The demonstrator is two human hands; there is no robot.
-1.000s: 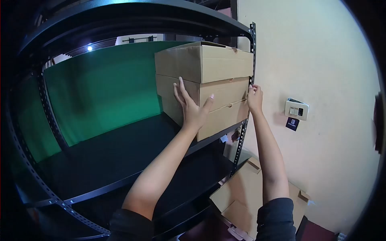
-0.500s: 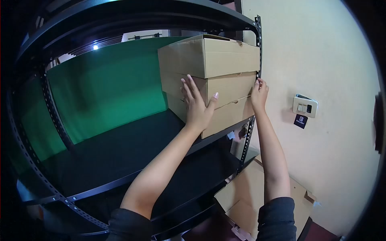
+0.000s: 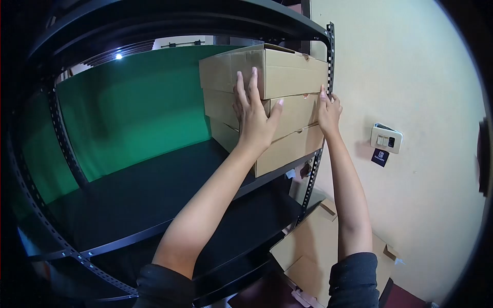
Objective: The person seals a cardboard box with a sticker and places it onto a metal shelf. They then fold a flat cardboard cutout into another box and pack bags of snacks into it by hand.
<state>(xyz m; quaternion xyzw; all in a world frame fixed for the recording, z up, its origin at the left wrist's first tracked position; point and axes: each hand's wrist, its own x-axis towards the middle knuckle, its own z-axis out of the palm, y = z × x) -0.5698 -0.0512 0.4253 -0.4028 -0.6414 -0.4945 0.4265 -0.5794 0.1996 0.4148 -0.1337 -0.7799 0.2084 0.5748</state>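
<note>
Between both hands (image 3: 256, 123) (image 3: 329, 115), stacked boxes (image 3: 295, 111)

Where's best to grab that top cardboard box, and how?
I'd come from the front and grip the top cardboard box low on opposite sides. The left wall is flat and mostly exposed; the right, hidden near the perforated post, may be tight. The upper shelf discourages reaching from above.

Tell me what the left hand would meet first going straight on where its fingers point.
Probably the top cardboard box: the left hand overlaps its side in view, though depth is unclear.
</note>
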